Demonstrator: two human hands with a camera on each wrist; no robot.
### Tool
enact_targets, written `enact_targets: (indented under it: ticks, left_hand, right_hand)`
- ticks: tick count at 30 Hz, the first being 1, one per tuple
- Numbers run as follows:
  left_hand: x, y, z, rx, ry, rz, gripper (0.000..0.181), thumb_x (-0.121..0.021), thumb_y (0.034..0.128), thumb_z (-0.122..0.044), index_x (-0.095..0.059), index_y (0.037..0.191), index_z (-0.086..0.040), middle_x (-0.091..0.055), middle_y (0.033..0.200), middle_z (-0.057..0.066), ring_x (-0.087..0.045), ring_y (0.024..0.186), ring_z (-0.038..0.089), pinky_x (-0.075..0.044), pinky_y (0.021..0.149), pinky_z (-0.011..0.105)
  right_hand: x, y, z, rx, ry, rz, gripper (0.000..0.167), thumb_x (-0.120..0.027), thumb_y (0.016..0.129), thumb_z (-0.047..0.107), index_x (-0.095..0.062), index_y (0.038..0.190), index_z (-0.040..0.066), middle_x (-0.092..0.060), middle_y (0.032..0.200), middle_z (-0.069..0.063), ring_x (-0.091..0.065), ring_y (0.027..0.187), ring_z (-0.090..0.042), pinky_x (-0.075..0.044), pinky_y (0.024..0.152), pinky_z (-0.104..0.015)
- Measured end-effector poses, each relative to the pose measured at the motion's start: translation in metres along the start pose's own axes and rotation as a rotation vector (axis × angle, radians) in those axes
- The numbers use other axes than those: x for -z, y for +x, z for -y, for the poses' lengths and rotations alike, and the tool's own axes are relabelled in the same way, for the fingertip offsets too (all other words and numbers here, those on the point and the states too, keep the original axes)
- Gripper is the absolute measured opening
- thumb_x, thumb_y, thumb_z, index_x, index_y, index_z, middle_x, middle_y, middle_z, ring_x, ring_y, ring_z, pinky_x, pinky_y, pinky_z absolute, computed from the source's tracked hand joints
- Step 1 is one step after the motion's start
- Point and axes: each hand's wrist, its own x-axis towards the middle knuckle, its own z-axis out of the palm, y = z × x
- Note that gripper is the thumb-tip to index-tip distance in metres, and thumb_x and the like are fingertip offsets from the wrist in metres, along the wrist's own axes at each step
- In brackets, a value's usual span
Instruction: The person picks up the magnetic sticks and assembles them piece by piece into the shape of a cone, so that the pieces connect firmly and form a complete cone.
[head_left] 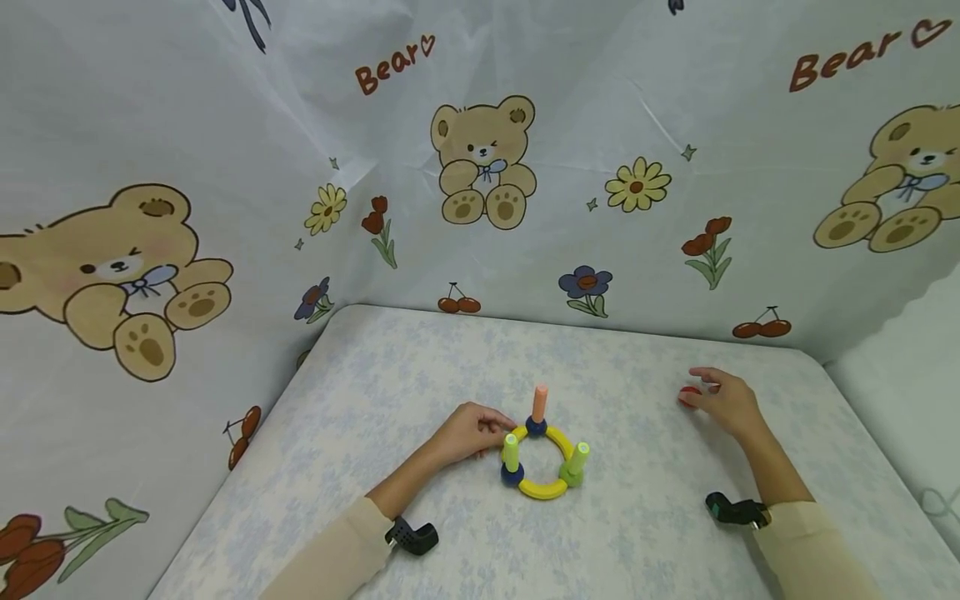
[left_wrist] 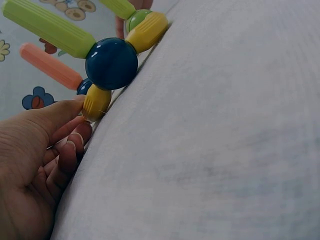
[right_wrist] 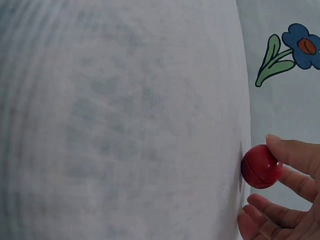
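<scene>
A ring of yellow curved rods [head_left: 543, 490] and balls lies on the table, with upright sticks on its balls. Two balls are dark blue [left_wrist: 111, 64] and one is green [head_left: 572, 475]. Two sticks are light green [head_left: 512, 452]; the third is orange [head_left: 540, 403]. My left hand [head_left: 472, 431] pinches a yellow rod at the ring's left side, thumb on top. Off to the right, my right hand [head_left: 729, 405] has its thumb and a finger at a red ball [right_wrist: 261, 167] on the table; its other fingers are spread apart from the ball.
The table [head_left: 420, 358] has a pale, faintly patterned cover. Behind and left of it hangs a white cloth [head_left: 570, 92] printed with bears and flowers. Black wrist cameras [head_left: 412, 537] are strapped to both wrists. A thin pale cord [head_left: 937, 504] is at the far right.
</scene>
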Motion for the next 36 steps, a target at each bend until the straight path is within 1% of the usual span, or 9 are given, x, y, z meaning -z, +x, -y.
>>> enact_targets:
  ticks: [6, 12, 17, 23, 24, 26, 30, 31, 36]
  left_hand:
    - [0.000, 0.000, 0.000, 0.001, -0.001, -0.004, 0.016, -0.073, 0.0957, -0.020, -0.080, 0.109, -0.015, -0.070, 0.079, -0.001, -0.056, 0.047, 0.015, -0.049, 0.044, 0.030]
    - [0.000, 0.001, 0.000, -0.006, 0.000, -0.005, 0.015, -0.073, 0.0960, -0.020, -0.080, 0.109, -0.016, -0.070, 0.078, -0.001, -0.056, 0.047, 0.016, -0.049, 0.044, 0.030]
    - [-0.001, 0.001, 0.001, 0.000, -0.002, -0.005, 0.015, -0.073, 0.0962, -0.019, -0.080, 0.109, -0.017, -0.070, 0.078, 0.000, -0.056, 0.047, 0.015, -0.049, 0.044, 0.030]
    - [-0.001, 0.000, 0.000, 0.002, -0.007, -0.003, 0.015, -0.071, 0.0966, -0.018, -0.080, 0.109, -0.016, -0.070, 0.078, 0.000, -0.056, 0.047, 0.015, -0.049, 0.044, 0.030]
    - [-0.001, 0.000, 0.000, 0.001, -0.008, -0.003, 0.016, -0.071, 0.0967, -0.018, -0.080, 0.109, -0.016, -0.070, 0.078, 0.000, -0.055, 0.047, 0.015, -0.049, 0.044, 0.030]
    - [-0.001, 0.000, 0.000, 0.000, -0.008, -0.004, 0.015, -0.071, 0.0966, -0.017, -0.080, 0.109, -0.015, -0.070, 0.077, 0.000, -0.055, 0.047, 0.016, -0.048, 0.044, 0.030]
    - [-0.002, 0.000, 0.000, 0.005, -0.007, -0.005, 0.015, -0.071, 0.0964, -0.018, -0.080, 0.108, -0.016, -0.070, 0.077, 0.000, -0.055, 0.047, 0.016, -0.048, 0.043, 0.029]
    - [-0.002, 0.000, 0.000, 0.005, -0.007, -0.004, 0.015, -0.071, 0.0964, -0.018, -0.080, 0.108, -0.017, -0.070, 0.077, 0.000, -0.055, 0.047, 0.016, -0.048, 0.043, 0.029]
    - [-0.001, 0.001, 0.002, 0.001, -0.011, -0.003, 0.015, -0.071, 0.0964, -0.019, -0.080, 0.109, -0.018, -0.070, 0.078, 0.000, -0.056, 0.048, 0.016, -0.049, 0.044, 0.030]
  right_hand:
    - [-0.007, 0.003, -0.008, 0.002, -0.009, -0.001, 0.046, -0.076, 0.093, 0.018, -0.062, 0.129, -0.006, -0.058, 0.125, -0.036, -0.055, 0.111, -0.050, -0.053, 0.087, -0.058]
    - [-0.004, 0.000, -0.007, -0.003, -0.024, 0.010, 0.043, -0.077, 0.091, 0.014, -0.064, 0.127, -0.006, -0.060, 0.121, -0.034, -0.056, 0.108, -0.047, -0.054, 0.086, -0.056]
    - [-0.002, -0.010, 0.001, 0.038, -0.020, 0.022, 0.044, -0.077, 0.092, 0.015, -0.063, 0.127, -0.007, -0.063, 0.119, -0.033, -0.058, 0.107, -0.046, -0.053, 0.088, -0.058]
    - [-0.003, -0.027, 0.020, 0.113, 0.004, -0.031, 0.045, -0.077, 0.091, 0.012, -0.063, 0.129, -0.007, -0.066, 0.116, -0.030, -0.061, 0.108, -0.046, -0.052, 0.087, -0.059]
    - [-0.004, -0.030, 0.023, 0.128, 0.006, -0.046, 0.045, -0.078, 0.090, 0.012, -0.063, 0.129, -0.006, -0.066, 0.116, -0.030, -0.061, 0.108, -0.046, -0.054, 0.085, -0.055]
    - [-0.005, -0.036, 0.030, 0.149, 0.011, -0.070, 0.045, -0.078, 0.090, 0.012, -0.063, 0.129, -0.005, -0.068, 0.116, -0.028, -0.063, 0.107, -0.045, -0.058, 0.081, -0.043]
    - [-0.006, -0.049, 0.044, 0.173, 0.034, -0.092, 0.044, -0.078, 0.091, 0.017, -0.065, 0.129, -0.001, -0.069, 0.116, -0.024, -0.066, 0.105, -0.042, -0.053, 0.069, -0.021]
    - [-0.006, -0.052, 0.048, 0.172, 0.049, -0.091, 0.045, -0.078, 0.092, 0.020, -0.065, 0.129, 0.000, -0.070, 0.116, -0.024, -0.066, 0.104, -0.041, -0.053, 0.068, -0.019]
    - [-0.008, -0.064, 0.064, 0.179, 0.148, -0.058, 0.047, -0.077, 0.093, 0.029, -0.066, 0.130, 0.002, -0.070, 0.118, -0.022, -0.067, 0.100, -0.036, -0.056, 0.068, -0.021]
